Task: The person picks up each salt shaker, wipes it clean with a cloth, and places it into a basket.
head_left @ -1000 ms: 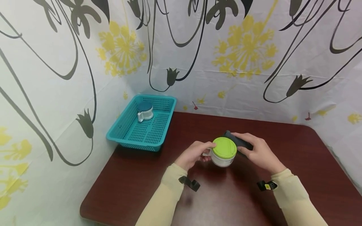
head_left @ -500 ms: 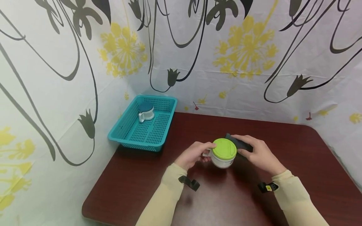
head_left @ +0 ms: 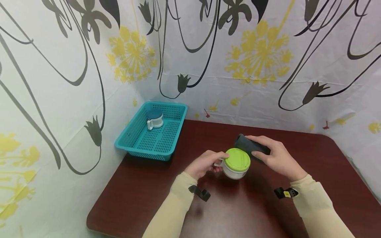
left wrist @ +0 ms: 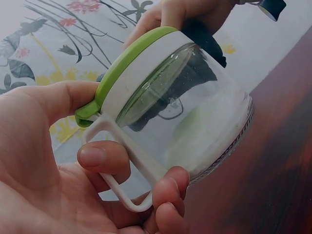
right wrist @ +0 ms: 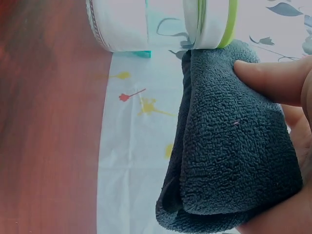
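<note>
My left hand grips the handle of a green-lidded jar, tilted above the tabletop. My right hand pinches a folded dark cloth at its two o'clock, touching or just beside, I cannot tell; at ten o'clock sits a turquoise basket.

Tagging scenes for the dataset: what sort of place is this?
Likely a makeshift indoor recording station: a red-brown table, floral-print sheeting behind it and on its left, and black wrist straps on the person.
</note>
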